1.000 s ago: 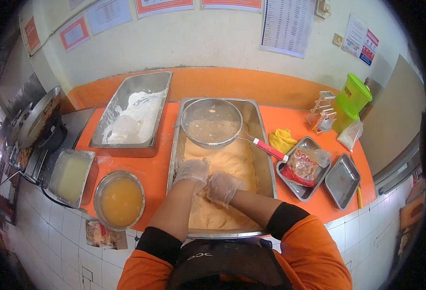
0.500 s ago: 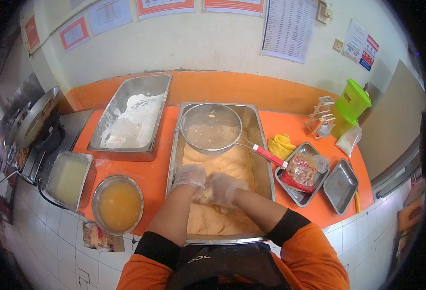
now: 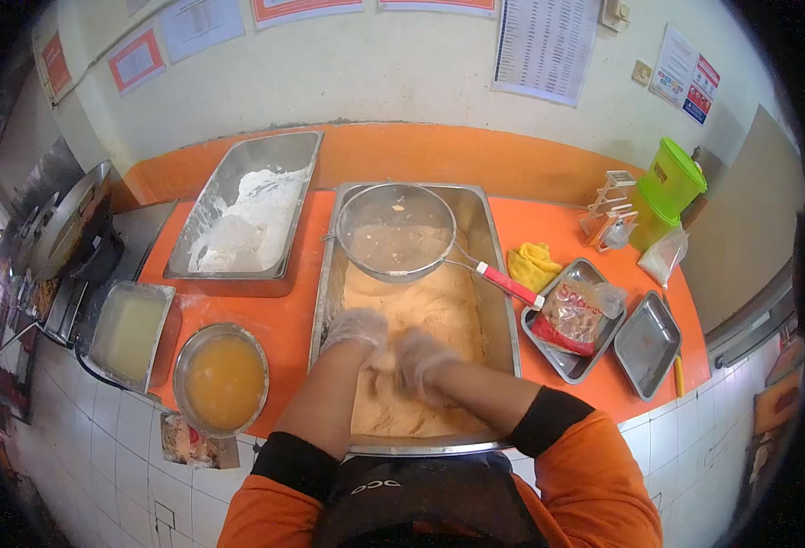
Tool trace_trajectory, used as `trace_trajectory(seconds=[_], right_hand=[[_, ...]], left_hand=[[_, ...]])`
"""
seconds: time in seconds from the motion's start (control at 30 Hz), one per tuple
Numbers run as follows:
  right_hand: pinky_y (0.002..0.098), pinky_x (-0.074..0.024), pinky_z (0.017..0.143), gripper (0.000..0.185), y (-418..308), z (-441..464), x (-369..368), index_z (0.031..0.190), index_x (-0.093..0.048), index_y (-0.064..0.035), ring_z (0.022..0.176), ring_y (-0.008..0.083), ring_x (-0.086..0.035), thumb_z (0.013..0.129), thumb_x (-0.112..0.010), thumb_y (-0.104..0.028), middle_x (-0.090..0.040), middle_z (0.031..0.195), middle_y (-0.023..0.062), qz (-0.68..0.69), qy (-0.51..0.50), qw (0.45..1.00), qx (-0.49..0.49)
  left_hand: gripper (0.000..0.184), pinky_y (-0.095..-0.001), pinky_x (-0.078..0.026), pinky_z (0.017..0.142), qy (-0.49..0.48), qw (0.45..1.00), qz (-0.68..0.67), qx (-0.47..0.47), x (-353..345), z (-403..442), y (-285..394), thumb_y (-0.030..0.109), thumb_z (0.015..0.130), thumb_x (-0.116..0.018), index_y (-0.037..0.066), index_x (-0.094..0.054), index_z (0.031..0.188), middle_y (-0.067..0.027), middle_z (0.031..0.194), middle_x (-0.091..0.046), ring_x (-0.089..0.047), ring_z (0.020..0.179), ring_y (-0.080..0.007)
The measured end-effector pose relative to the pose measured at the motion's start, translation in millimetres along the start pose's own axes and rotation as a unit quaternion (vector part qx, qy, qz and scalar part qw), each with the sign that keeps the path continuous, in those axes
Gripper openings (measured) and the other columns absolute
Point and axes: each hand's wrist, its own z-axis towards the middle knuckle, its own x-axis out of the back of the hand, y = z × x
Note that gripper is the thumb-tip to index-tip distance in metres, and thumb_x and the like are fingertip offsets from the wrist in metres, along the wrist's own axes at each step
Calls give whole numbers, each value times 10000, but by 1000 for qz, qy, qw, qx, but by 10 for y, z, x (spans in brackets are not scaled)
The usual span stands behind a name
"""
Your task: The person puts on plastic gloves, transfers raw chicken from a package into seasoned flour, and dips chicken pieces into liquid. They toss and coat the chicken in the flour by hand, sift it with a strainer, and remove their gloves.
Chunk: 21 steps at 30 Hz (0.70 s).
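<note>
Both hands wear clear plastic gloves and are down in the orange-tinted flour (image 3: pixel 411 310) inside a deep steel tray (image 3: pixel 503 274). My left hand (image 3: pixel 358 331) is near the tray's left wall, its fingers turned down and hidden from sight. Close to its right, my right hand (image 3: pixel 420 363) is blurred by motion, and its fingers cannot be made out. Whether either one holds something does not show. A mesh strainer (image 3: pixel 396 233) with a red handle (image 3: pixel 509 284) rests across the tray's far part.
Left: tray of white flour (image 3: pixel 252 219), bowl of orange liquid (image 3: pixel 223 377), container of pale liquid (image 3: pixel 133 333), stove with pan (image 3: pixel 78 219). Right: yellow cloth (image 3: pixel 533 266), tray with bagged food (image 3: pixel 574 320), steel tray (image 3: pixel 648 345), green tubs (image 3: pixel 672 187), small white rack (image 3: pixel 610 215).
My right hand has shifted slightly, and a small gap now shows between the two hands. The head view has tilted a little; the strainer and trays stay in place.
</note>
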Motion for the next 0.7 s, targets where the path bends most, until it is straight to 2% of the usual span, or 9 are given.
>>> trace_trajectory(seconds=[0.03, 0.1, 0.2, 0.37, 0.4, 0.53, 0.57, 0.63, 0.7], right_hand=[[417, -464, 860, 424, -63, -137, -339, 1157, -530, -86, 1012, 353, -580, 771, -605, -244, -587, 1097, 217, -109, 100, 989, 32], [411, -469, 858, 364, -118, -185, -480, 1139, -554, -99, 1009, 319, -594, 803, -585, -236, -590, 1116, 203, -109, 150, 982, 35], [398, -479, 845, 358, -68, 35, -413, 1122, -574, -106, 992, 300, -606, 789, -606, -234, -602, 1098, 196, 123, 43, 991, -15], [394, -482, 833, 487, 199, 239, -70, 1128, -566, -102, 969, 315, -609, 699, -702, -288, -612, 1051, 197, 124, -48, 990, -40], [389, -470, 852, 599, 325, 374, -156, 1156, -559, -112, 1015, 304, -592, 632, -751, -331, -598, 1094, 190, 145, -61, 986, -50], [366, -462, 850, 639, 511, 214, -57, 1169, -562, -116, 995, 251, -590, 624, -755, -388, -599, 1107, 159, 136, -12, 988, 77], [369, -463, 836, 652, 664, 206, -25, 1155, -571, -113, 948, 256, -600, 626, -745, -453, -618, 1050, 160, 196, -1, 970, 144], [365, -460, 803, 631, 776, 212, -27, 1136, -585, -112, 879, 253, -595, 667, -703, -517, -634, 992, 147, 199, -93, 962, 160], [352, -450, 765, 555, 798, 227, -42, 1124, -594, -115, 836, 237, -566, 742, -638, -515, -627, 991, 120, 75, -291, 952, 58]], left_hand=[[290, -427, -488, 839, 12, 1000, 9, -8, 21, -11, 5, 122, 819, -462, 31, -657, 1014, -185, 1088, -611, -610, 990, -325], [302, -423, -477, 863, -8, 1000, -1, -2, 43, 6, 15, 143, 827, -458, 39, -650, 1037, -183, 1121, -596, -590, 1030, -325], [295, -422, -484, 852, 9, 1000, -6, -5, -45, 43, 18, 127, 824, -464, 35, -645, 1039, -184, 1102, -605, -596, 1018, -329], [308, -417, -484, 853, 7, 1000, 26, -14, 121, -109, 55, 143, 840, -447, 40, -633, 1063, -179, 1109, -604, -595, 1020, -329], [314, -417, -481, 858, 5, 1000, 16, -11, 95, -65, 22, 150, 848, -439, 39, -630, 1071, -181, 1115, -601, -593, 1023, -329], [349, -413, -480, 852, 34, 997, 59, -27, 121, -140, 5, 226, 870, -438, 34, -612, 1105, -190, 1116, -599, -596, 1022, -325], [335, -405, -481, 854, 5, 1000, -19, 11, 238, -238, 68, 211, 862, -440, 58, -619, 1100, -181, 1122, -599, -595, 1026, -315], [318, -389, -483, 858, -57, 980, -170, 85, 465, -423, 234, 183, 846, -445, 105, -632, 1091, -163, 1133, -599, -595, 1034, -295], [369, -393, -486, 811, -118, 972, -196, 50, 37, -212, 189, 316, 833, -473, 96, -634, 1082, -162, 1089, -620, -608, 999, -298]])
